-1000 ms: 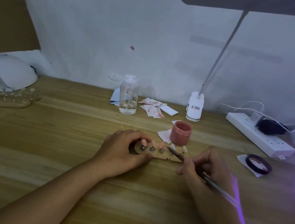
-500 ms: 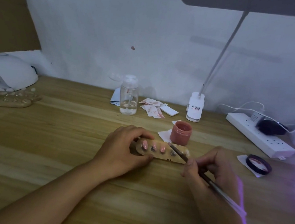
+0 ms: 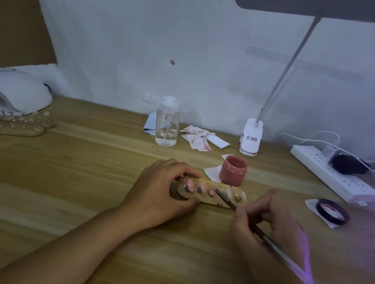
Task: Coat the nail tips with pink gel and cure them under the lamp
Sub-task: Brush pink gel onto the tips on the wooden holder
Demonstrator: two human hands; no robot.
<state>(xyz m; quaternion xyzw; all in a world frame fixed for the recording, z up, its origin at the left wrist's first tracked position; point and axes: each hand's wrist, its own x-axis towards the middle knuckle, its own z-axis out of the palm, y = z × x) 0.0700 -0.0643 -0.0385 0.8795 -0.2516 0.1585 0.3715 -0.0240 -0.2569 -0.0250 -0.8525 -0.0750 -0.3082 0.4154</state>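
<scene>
Gripping the left end of the wooden nail-tip holder (image 3: 208, 199), the left hand (image 3: 162, 192) had its fingers curled over the far edge and its thumb against the near edge. I saw the right hand (image 3: 266, 221) at four o'clock from the holder, thumb and fingers pinched on a thin brush (image 3: 226, 199) whose tip touched the third nail tip (image 3: 211, 192) from the left. Three tips on the left looked pink; those on the right looked pale. The open pink gel jar (image 3: 233, 170) stood just beyond the holder at one o'clock, its lid (image 3: 333, 211) lay at three o'clock, and the white curing lamp (image 3: 12, 91) sat well apart at ten o'clock on the wooden table (image 3: 84, 176).
</scene>
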